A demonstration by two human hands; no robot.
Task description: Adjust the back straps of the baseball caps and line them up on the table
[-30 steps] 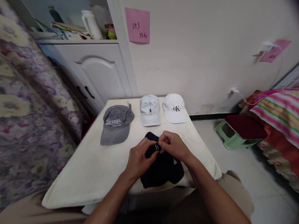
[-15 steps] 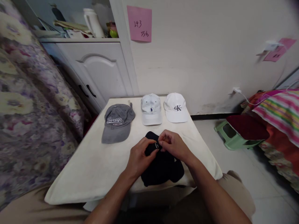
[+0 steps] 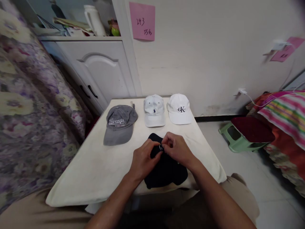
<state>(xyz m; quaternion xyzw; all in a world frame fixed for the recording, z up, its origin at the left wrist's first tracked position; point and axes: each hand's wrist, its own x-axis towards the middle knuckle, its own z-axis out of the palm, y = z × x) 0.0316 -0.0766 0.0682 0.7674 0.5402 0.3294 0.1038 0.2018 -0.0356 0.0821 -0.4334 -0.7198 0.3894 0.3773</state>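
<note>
A dark navy cap (image 3: 164,171) lies on the white table (image 3: 95,168) close to me. My left hand (image 3: 143,160) pinches the cap's back strap, fingers closed. My right hand (image 3: 177,148) pinches the small metal buckle (image 3: 160,147) on that strap from the other side. Both hands meet over the cap's rear. Farther back stand three caps in a row: a grey cap (image 3: 119,123) with lettering, a pale blue cap (image 3: 154,110) and a white cap (image 3: 179,109) with a black logo.
A white cupboard (image 3: 100,70) stands behind the table, a floral curtain (image 3: 30,95) to the left. A pink note (image 3: 142,21) is stuck on the wall. On the right are a green stool (image 3: 238,138) with a dark red cushion and striped bedding (image 3: 283,114).
Both hands stay pinched at the strap buckle with small finger shifts. The view has tilted down slightly.
</note>
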